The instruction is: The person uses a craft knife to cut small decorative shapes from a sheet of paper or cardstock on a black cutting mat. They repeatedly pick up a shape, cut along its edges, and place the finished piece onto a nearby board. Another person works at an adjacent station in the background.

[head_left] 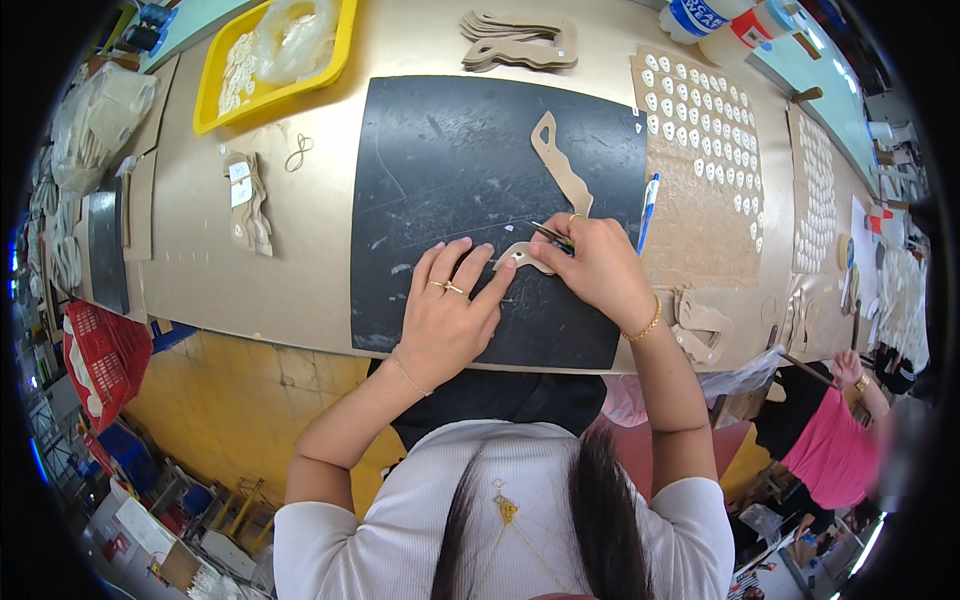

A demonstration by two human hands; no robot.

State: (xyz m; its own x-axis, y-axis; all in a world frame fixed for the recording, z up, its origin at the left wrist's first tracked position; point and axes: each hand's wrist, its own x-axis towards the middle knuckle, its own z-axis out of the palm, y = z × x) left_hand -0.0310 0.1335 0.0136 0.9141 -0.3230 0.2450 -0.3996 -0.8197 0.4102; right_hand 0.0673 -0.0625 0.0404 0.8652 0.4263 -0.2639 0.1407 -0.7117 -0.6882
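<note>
On the black mat (430, 150), a small curved beige piece (535, 262) with a small hole lies between my hands. My left hand (447, 310) has its fingers stretched out, and its index fingertip presses the near-left end of the piece. In my right hand (597, 262), closed fingers grip a thin dark pointed tool (549, 234), perhaps tweezers; its exact kind is partly hidden. The right fingertips also touch the piece's right end. Just beyond my right hand lies a longer wavy beige piece (562, 165) with a slot at its far end.
Brown board (700, 220) at right carries rows of small white pieces; a blue-and-white pen (649, 212) lies beside it. A yellow tray (207, 110) holds a plastic bag. Stacked beige pieces (520, 52) are at the back, a tied bundle (248, 205) left. Another person (830, 440) is at right.
</note>
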